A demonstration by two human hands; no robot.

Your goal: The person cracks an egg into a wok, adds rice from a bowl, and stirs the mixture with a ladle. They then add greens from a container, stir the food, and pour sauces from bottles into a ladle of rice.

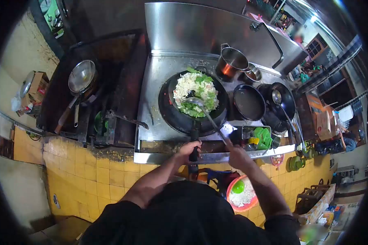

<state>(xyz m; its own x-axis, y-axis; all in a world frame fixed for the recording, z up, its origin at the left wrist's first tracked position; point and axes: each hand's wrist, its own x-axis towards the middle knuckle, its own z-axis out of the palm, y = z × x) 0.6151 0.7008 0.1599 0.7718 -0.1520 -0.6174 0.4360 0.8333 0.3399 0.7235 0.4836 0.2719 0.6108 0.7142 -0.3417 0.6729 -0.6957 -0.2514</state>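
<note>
Overhead, the left hand [191,148] has its fingers wrapped around the handle of a round black wok [169,109] heaped with white rice and greens, near the steel counter's [151,77] front edge. The right hand [237,154] grips a long metal ladle [207,117], its bowl in the food. A hard toss could spill rice. A black frying pan [248,102] crowds the wok's right side, while the left has more room.

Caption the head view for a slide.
Left hand grips the wok handle; right hand holds a ladle in the rice and greens.
</note>
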